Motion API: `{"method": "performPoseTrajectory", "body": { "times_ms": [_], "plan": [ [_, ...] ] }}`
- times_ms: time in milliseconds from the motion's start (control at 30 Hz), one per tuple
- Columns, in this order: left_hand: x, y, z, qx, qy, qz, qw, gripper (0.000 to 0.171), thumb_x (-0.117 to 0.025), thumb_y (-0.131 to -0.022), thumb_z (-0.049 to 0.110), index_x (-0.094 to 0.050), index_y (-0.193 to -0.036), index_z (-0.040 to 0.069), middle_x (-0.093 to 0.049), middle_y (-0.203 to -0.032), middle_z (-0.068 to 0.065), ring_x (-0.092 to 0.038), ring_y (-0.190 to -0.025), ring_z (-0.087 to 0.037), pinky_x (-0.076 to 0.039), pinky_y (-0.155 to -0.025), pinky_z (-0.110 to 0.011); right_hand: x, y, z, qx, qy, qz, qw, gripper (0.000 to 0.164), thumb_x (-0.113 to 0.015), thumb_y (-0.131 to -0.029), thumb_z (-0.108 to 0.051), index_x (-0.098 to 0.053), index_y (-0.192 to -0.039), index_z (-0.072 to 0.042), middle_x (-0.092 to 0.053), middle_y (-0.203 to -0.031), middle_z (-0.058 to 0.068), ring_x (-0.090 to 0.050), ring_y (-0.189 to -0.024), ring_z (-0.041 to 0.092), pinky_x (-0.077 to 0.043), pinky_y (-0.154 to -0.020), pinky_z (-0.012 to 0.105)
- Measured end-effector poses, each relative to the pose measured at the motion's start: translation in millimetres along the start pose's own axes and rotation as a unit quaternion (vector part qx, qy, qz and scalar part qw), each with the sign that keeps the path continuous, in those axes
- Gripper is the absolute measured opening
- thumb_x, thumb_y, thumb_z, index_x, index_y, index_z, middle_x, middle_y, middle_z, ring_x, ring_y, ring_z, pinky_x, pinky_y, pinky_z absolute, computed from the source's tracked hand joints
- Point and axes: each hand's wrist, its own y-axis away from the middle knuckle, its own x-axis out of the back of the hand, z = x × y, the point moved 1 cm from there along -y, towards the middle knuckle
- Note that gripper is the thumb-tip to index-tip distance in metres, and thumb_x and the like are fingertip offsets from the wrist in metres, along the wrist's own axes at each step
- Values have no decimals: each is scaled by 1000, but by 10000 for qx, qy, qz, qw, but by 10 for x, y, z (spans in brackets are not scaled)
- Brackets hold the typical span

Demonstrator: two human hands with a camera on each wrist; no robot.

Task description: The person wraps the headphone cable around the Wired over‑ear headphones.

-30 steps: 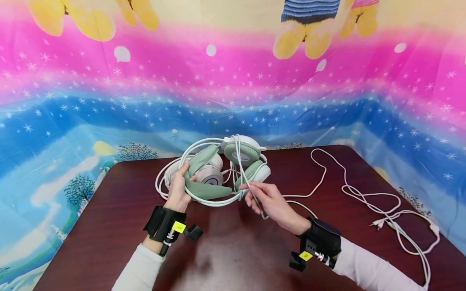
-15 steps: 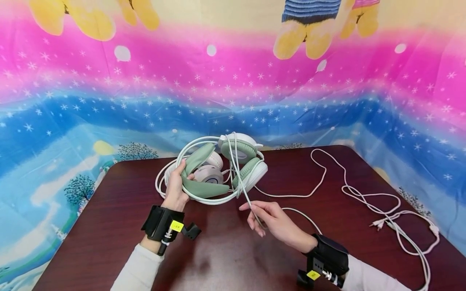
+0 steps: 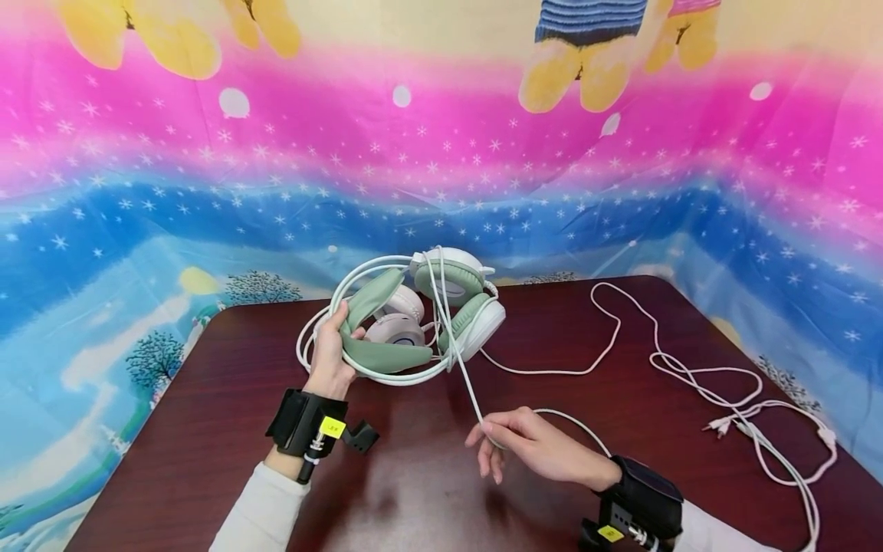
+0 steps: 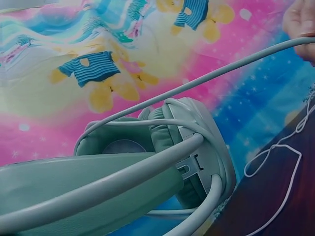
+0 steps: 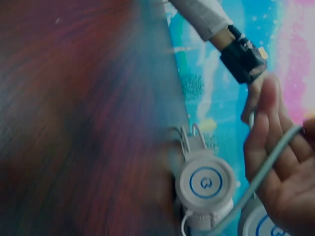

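Observation:
My left hand (image 3: 329, 359) grips the headband of a pair of white headphones with pale green padding (image 3: 389, 358), held up over the table. The ear cups (image 3: 476, 326) point to the right, and a thin pale cable is looped around them. Between thumb and fingers, my right hand (image 3: 545, 451) pinches that cable (image 3: 469, 389), which runs taut from the ear cups toward me. In the left wrist view the cable (image 4: 197, 78) stretches from the headphones (image 4: 93, 191) up to the right hand. Behind the raised pair, partly hidden, lies a second, white pair of headphones (image 3: 396, 330).
On the right of the dark red-brown table (image 3: 428, 491) lies a loosely tangled white cable (image 3: 690, 372) with small plugs (image 3: 719, 424). A colourful printed cloth (image 3: 441, 176) hangs behind and around the table.
My right hand has moved down and to the right, away from the ear cups, drawing the pinched cable out longer. The left hand and headphones have shifted slightly left.

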Motion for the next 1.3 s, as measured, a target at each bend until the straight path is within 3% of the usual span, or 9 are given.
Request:
{"method": "performPoseTrajectory", "body": {
  "times_ms": [200,367,600,900,1000,1100,1233,1300],
  "plan": [
    [10,-10,21,25,94,64,9999,14,-35,-105,25,-43,-109,14,-37,-98,-1,-35,-51,-7,-31,-53,-20,72,89,49,-195,-141,-811,9964,30,-33,-104,-4,-57,-110,13,-66,-81,23,-60,-59,38,-53,-54,50],
    [14,-9,31,116,180,77,9997,14,-36,-104,26,-42,-108,14,-36,-95,-1,-36,-50,-8,-31,-52,-21,145,139,173,-335,-371,-1220,9913,33,-33,-105,-7,-56,-113,15,-66,-84,25,-54,-56,48,-50,-49,54],
    [-3,39,46,277,470,-145,9984,15,-36,-104,25,-42,-109,13,-44,-90,0,-34,-48,-8,-31,-51,-22,248,151,299,-236,-291,-1395,9895,34,-31,-105,-6,-58,-112,14,-67,-86,24,-57,-55,43,-45,-41,46],
    [20,65,38,373,510,-338,9974,14,-37,-104,26,-42,-103,14,-43,-87,0,-33,-46,-8,-31,-51,-22,315,149,436,-533,-827,-1507,9837,38,-32,-106,-11,-56,-112,18,-63,-84,32,-50,-54,47,-38,-43,33],
    [15,88,51,444,635,-372,9963,13,-37,-104,26,-42,-104,13,-44,-87,-1,-34,-47,-9,-31,-51,-23,355,168,481,-689,-930,-1498,9819,39,-33,-106,-12,-54,-115,19,-62,-87,34,-53,-56,41,-38,-48,27],
    [15,105,73,546,786,-370,9947,14,-38,-104,25,-42,-105,12,-46,-87,-1,-34,-48,-9,-30,-49,-23,402,191,524,-840,-1039,-1490,9798,39,-34,-105,-12,-53,-118,19,-63,-89,32,-59,-60,24,-41,-53,23],
    [34,112,80,606,923,-479,9927,14,-42,-103,24,-44,-104,11,-45,-87,-2,-35,-49,-9,-30,-48,-23,464,230,586,-1115,-1178,-1428,9764,38,-36,-105,-13,-55,-117,18,-69,-86,16,-60,-65,8,-46,-57,20],
    [62,110,68,556,902,-703,9919,14,-45,-102,24,-45,-105,11,-45,-86,-2,-37,-49,-8,-31,-50,-22,493,246,619,-1187,-1141,-1367,9768,39,-36,-105,-13,-58,-112,19,-67,-80,7,-57,-60,6,-45,-56,19]
  ]
}}
